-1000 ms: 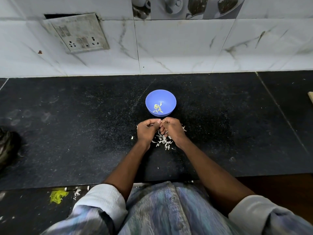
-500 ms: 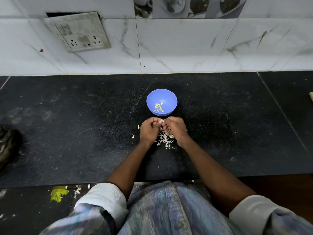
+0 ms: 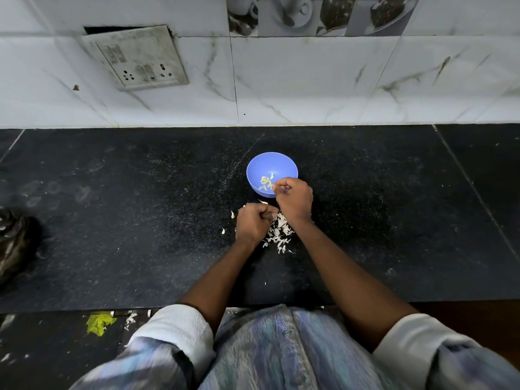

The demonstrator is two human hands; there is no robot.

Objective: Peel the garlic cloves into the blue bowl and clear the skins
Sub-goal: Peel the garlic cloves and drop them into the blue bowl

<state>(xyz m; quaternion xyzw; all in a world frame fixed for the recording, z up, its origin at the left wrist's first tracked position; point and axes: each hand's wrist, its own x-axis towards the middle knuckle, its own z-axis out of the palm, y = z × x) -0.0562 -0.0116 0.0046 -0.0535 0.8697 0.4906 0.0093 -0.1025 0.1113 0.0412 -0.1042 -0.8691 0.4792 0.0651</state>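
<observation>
The blue bowl (image 3: pixel 271 164) stands mid-counter with a few pale peeled garlic pieces (image 3: pixel 266 182) inside. My right hand (image 3: pixel 295 199) hovers over the bowl's near rim, its curled fingertips pinching a small garlic clove that is mostly hidden. Just in front of the bowl my left hand (image 3: pixel 253 222) has its fingers curled, thumb against forefinger, and a pale sliver of skin shows at the thumb tip. A heap of white garlic skins (image 3: pixel 278 236) lies on the black counter (image 3: pixel 140 220) between my wrists, with single flakes (image 3: pixel 223 230) to the left.
A tiled wall with a switch panel (image 3: pixel 140 59) rises behind the counter. A dark crumpled bag (image 3: pixel 15 243) sits at the left edge. Below the counter's front edge, yellow scraps (image 3: pixel 98 323) lie on the floor.
My right hand has left the left hand and moved forward over the bowl's near rim. The left hand stayed by the skin heap.
</observation>
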